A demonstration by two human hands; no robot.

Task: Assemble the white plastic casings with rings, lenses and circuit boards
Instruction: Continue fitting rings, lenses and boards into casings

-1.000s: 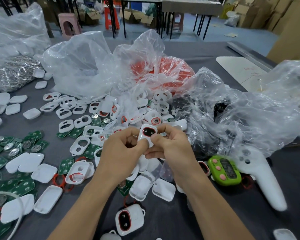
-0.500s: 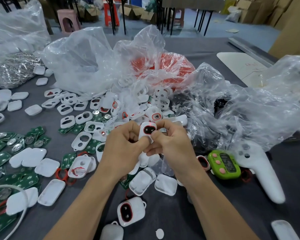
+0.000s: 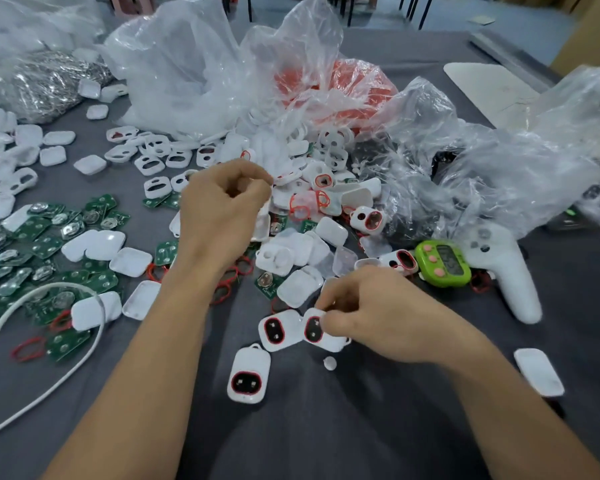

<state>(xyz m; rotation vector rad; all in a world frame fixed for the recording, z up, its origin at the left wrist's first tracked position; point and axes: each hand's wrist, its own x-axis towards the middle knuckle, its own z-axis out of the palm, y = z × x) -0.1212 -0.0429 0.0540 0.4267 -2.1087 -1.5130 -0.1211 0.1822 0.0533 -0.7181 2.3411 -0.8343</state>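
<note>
Now casing [image 3: 315,332] lower, R hand [image 3: 378,317] only.

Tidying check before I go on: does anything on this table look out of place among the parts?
A green timer and a white handheld controller lie beside the parts at the right, neither an assembly part. A white cable also drapes over the circuit boards at left.

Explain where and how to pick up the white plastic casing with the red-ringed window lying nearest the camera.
Pinch the white plastic casing with the red-ringed window across its two long sides, from above. It lies flat, face up, on the grey cloth, with nothing against either long side.
</note>
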